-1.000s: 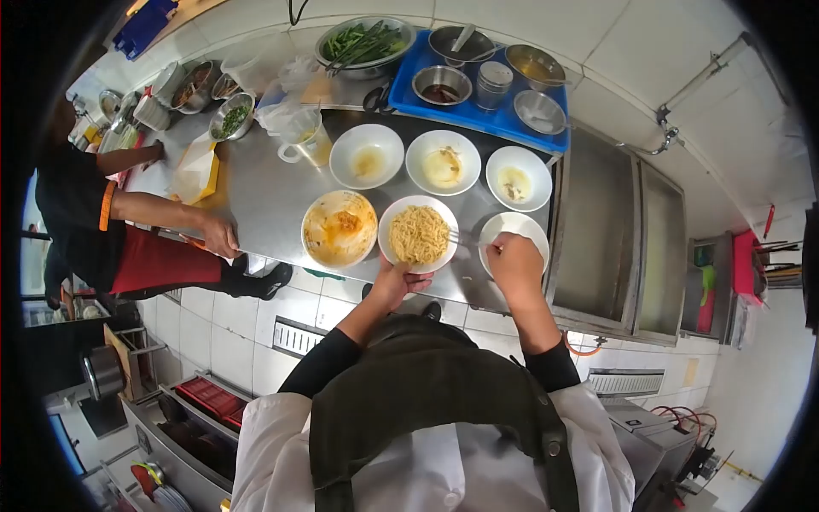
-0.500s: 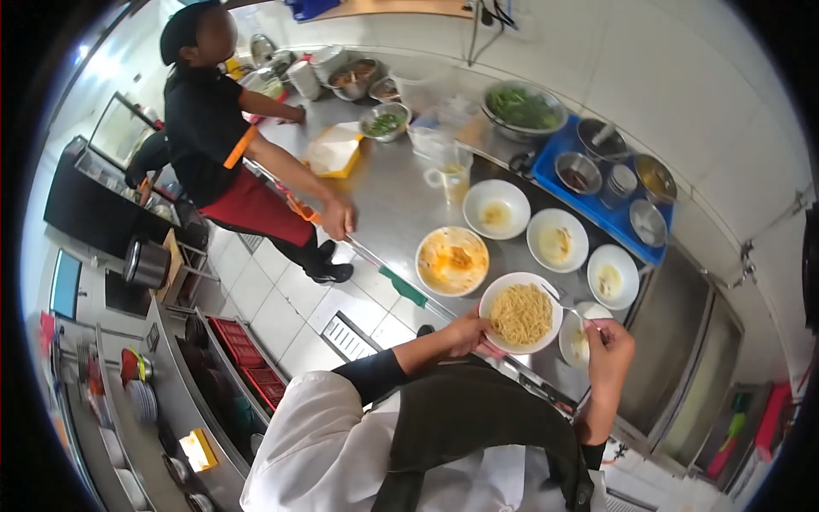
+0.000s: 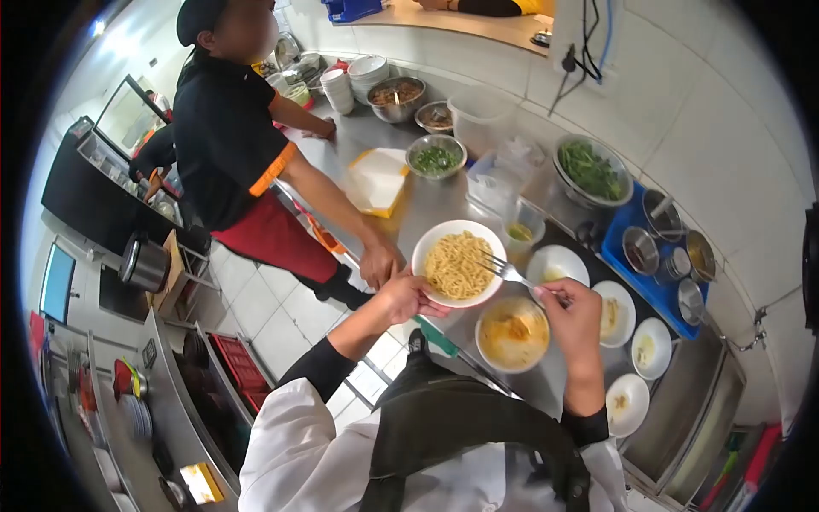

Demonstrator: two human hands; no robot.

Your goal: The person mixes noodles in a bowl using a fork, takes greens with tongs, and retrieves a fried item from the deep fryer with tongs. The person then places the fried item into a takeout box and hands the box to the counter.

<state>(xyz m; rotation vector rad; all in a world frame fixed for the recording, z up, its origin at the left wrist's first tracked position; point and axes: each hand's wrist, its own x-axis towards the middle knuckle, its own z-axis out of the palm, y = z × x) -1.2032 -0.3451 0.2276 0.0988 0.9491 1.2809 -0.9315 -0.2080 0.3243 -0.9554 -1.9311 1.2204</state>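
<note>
My left hand (image 3: pixel 404 297) grips the rim of a white bowl (image 3: pixel 421 258) and holds it above the steel counter. Noodles (image 3: pixel 458 265) fill the bowl. In my right hand (image 3: pixel 573 317) is a fork (image 3: pixel 512 272), its tines at the right edge of the noodles. Just below the fork stands a bowl with orange and cream sauce (image 3: pixel 513 334). To its right, several white bowls (image 3: pixel 627 405) with small portions of sauce or seasoning run along the counter.
A co-worker (image 3: pixel 226 128) leans on the counter (image 3: pixel 341 145) at left, one hand near my left hand. Behind are a bowl of chopped greens (image 3: pixel 436 159), a bowl of leafy greens (image 3: pixel 591 171), a yellow box (image 3: pixel 378 181) and a blue tray (image 3: pixel 627 243) of containers.
The noodle bowl and both my hands have moved left along the counter, toward the co-worker. The fork has come to the noodles' edge. My view has shifted too.
</note>
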